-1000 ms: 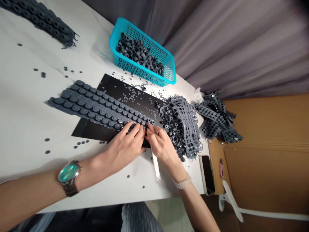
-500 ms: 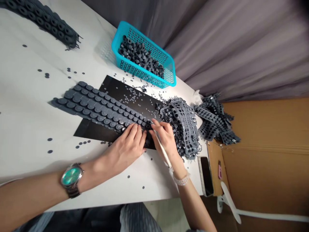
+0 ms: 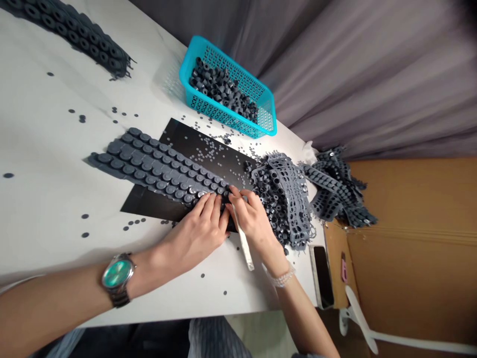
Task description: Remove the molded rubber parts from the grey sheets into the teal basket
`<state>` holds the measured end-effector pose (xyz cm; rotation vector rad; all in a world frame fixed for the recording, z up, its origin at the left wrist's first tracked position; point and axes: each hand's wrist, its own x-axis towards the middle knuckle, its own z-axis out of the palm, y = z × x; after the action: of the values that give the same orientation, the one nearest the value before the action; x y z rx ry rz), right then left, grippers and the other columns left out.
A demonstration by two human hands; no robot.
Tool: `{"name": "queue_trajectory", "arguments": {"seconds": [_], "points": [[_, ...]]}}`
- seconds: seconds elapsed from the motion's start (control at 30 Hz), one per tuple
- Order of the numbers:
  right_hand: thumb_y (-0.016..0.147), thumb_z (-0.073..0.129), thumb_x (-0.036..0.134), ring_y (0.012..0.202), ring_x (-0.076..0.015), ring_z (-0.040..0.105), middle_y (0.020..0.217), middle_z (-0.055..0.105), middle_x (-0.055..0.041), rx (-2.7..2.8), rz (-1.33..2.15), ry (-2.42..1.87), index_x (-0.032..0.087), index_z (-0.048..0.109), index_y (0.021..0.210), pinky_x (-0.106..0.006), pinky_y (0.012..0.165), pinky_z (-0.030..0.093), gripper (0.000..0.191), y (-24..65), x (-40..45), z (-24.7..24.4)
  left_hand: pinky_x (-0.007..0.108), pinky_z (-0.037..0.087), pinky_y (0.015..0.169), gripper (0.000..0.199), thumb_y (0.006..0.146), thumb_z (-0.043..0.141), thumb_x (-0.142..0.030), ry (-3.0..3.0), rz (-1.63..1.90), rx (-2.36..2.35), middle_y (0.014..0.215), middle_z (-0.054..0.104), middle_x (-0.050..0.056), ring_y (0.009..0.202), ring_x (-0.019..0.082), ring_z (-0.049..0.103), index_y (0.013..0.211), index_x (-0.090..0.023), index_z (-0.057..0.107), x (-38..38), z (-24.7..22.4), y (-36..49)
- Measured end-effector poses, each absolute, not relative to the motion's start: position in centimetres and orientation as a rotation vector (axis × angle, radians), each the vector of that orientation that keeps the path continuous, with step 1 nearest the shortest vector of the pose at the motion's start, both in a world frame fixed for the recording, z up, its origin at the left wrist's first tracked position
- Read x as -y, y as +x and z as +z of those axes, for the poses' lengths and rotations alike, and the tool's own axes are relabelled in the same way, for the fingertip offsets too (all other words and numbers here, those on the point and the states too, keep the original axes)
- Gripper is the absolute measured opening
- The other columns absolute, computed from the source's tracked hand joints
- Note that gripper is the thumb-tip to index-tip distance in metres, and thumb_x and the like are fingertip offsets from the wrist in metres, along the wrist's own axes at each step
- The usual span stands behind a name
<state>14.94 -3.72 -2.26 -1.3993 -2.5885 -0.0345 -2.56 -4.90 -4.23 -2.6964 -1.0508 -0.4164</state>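
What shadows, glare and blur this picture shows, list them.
Head view: lattice shadow on the table beside the basket, soft shadow along the left forearm; head view: small glints on the studded strip by the left hand; head view: curtain looks smeared.

we have free passage over the table (image 3: 40, 144) at far left, studded sheet (image 3: 156, 166) lying left of centre, blue basket (image 3: 220, 112) blocking upper centre, dark heap (image 3: 274, 201) right of centre
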Motion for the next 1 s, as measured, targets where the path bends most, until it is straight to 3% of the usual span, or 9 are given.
{"name": "queue_trajectory", "arguments": {"seconds": [0.2,0.33,0.6,1.0], "points": [[0.1,0.033,0.014,0.108,-0.0255,0.05,0.124,0.058,-0.0184,2.392,-0.032,-1.571,0.015,0.054,0.115,-0.043,0.086,0.054,0.026,15.8,2.9,-2.5,0.046,0.044,0.105,0.051,0.092,0.053,-0.038,-2.707,-0.404,1.073,0.123,0.064,0.028,0.116,0.035,0.063,0.127,-0.002,0.061,5.0,-4.3,-2.5],[0.1,0.038,0.02,0.106,-0.0249,0.05,0.118,0.061,-0.0152,2.128,-0.04,-1.718,0.018,0.051,0.119,-0.045,0.085,0.053,0.023,16.9,2.9,-2.1,0.047,0.044,0.104,0.054,0.092,0.053,-0.041,-2.744,-0.401,1.083,0.125,0.063,0.03,0.118,0.037,0.062,0.129,-0.002,0.059,5.0,-4.3,-2.5],[0.094,0.051,0.012,0.103,-0.0225,0.056,0.124,0.065,-0.0138,2.439,0.029,-1.285,0.018,0.055,0.117,-0.037,0.082,0.054,0.024,15.1,5.1,-1.8,0.048,0.042,0.105,0.043,0.089,0.058,-0.031,-2.709,-0.501,1.063,0.12,0.065,0.03,0.116,0.037,0.062,0.113,0.003,0.067,5.0,-4.8,-2.3],[0.097,0.047,0.016,0.106,-0.0248,0.056,0.129,0.063,-0.0151,2.566,0.018,-1.384,0.016,0.057,0.117,-0.04,0.084,0.054,0.022,14.7,5.1,-1.4,0.049,0.042,0.106,0.044,0.089,0.059,-0.031,-2.717,-0.515,1.043,0.12,0.065,0.031,0.117,0.037,0.061,0.115,0.004,0.065,5.0,-5.1,-2.3]]}}
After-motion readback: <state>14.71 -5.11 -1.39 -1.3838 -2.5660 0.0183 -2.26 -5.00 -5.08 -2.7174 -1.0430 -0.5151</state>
